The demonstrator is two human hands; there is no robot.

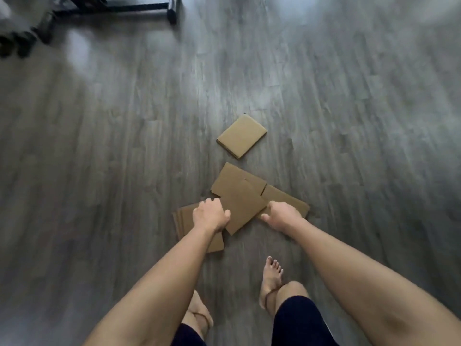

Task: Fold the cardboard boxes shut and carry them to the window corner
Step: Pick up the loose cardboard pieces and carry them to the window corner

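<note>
My left hand has its fingers curled down at the near-left edge of the unfolded cardboard box, while my right hand curls at the near-right edge of it; whether either hand actually clamps the board or only rests on it I cannot tell, since the fingertips are hidden and the picture is blurred. The box lies flat on the floor, with a flattened stack partly under my left wrist and another flap under my right hand. Risk: the sheets overlap, so lifting one may drag its neighbour, and thin board may buckle if gripped at one edge only (support both sides). A folded box lies just beyond, apart from the rest. My bare feet stand near the lower edge of the pile; stepping forward could slide a sheet on the smooth planks. Open floor extends left, right and ahead; a dark wheeled frame stands well apart at the far left.
</note>
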